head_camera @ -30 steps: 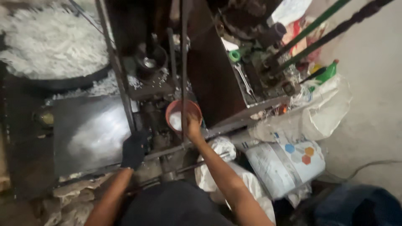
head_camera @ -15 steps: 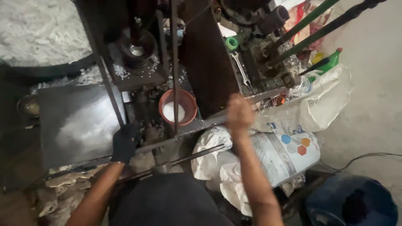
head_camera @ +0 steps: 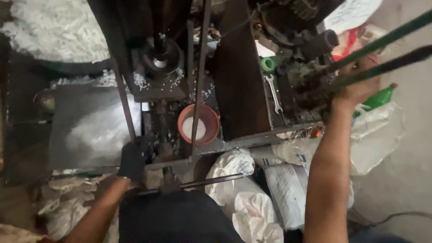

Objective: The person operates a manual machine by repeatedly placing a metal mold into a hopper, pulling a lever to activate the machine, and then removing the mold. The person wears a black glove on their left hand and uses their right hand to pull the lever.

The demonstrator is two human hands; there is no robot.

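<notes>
Right hand (head_camera: 357,87), bare, fingers curled around two long slanted rods (head_camera: 382,56), one green and one dark, beside the machine's motor (head_camera: 292,18). Left hand (head_camera: 132,158), in a dark glove, closed on the metal frame (head_camera: 180,159) at the machine's front edge. Between the hands: orange bowl (head_camera: 198,123) holding white material; wrench (head_camera: 274,92) lying nearby; white sacks (head_camera: 279,184) below.

An orange bowl (head_camera: 198,124) of white powder sits in the machine frame, a wrench (head_camera: 274,93) and green tape roll (head_camera: 268,64) to its right, white sacks (head_camera: 252,189) below, white pellets (head_camera: 54,29) top left
</notes>
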